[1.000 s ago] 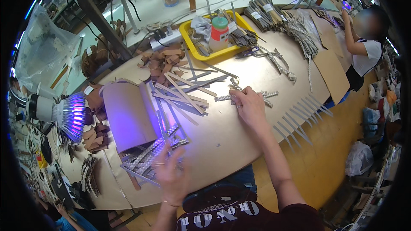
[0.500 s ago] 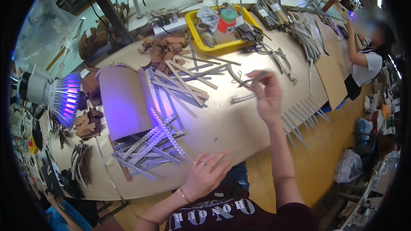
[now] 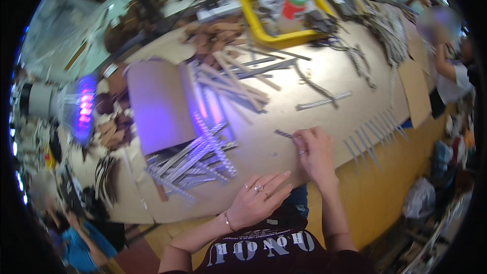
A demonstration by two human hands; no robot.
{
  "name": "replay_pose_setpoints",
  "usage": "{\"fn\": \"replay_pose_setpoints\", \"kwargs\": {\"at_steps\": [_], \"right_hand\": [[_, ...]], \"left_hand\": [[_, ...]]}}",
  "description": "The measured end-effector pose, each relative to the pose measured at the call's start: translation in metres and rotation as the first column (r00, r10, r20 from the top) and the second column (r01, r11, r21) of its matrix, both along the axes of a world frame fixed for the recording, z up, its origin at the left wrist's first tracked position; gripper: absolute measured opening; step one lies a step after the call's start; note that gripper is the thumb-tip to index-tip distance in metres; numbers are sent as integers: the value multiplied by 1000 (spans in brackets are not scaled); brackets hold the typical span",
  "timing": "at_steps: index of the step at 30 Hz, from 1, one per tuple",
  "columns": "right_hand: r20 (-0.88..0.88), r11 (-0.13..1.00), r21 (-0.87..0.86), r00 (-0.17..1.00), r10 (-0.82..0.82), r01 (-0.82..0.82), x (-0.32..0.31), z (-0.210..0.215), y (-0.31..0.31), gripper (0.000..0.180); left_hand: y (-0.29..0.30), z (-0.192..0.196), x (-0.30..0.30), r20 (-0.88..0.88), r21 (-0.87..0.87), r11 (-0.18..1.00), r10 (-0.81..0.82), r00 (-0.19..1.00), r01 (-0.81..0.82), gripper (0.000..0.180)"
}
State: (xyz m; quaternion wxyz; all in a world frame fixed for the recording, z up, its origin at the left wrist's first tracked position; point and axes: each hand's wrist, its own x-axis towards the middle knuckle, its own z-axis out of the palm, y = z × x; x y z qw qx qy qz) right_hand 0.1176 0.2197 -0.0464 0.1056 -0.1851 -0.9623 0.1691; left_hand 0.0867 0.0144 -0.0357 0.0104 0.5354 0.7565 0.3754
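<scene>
My right hand pinches a short, dark, patterned strip whose free end points left over the table. Motion blurs the strip, and my fingers cover the rest of it. Near the table's front edge, my left hand lies with its fingers stretched out and nothing in them. A pile of braided strips is to the left of my hands. Beyond my right hand, a pale braided strip lies with a darker braided cord across it.
A yellow tray holds a green-capped bottle. At left stand a curved brown board and a lamp glowing purple. Flat strips lie mid-table; grey strips overhang the right edge. Other people work nearby.
My right hand has come down toward me from above the braided strip, still pinching the small strip. My left hand stays outstretched near the edge. The whole view has shifted.
</scene>
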Motion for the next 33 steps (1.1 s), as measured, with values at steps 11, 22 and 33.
{"fn": "replay_pose_setpoints", "kwargs": {"at_steps": [11, 22, 33], "right_hand": [[96, 720, -660, 927, 363, -214, -49, 15, -89, 27], [-424, 671, -524, 844, 328, -525, -48, 25, -100, 19], [-262, 944, -305, 964, 47, -129, -31, 13, -43, 18]], "left_hand": [[-31, 5, 10, -126, 289, 953, -55, 991, 89, 27], [-29, -2, 18, -103, 327, 927, -159, 982, 185, 26], [-11, -18, 29, -26, -6, 989, -146, 989, 146, 36]]}}
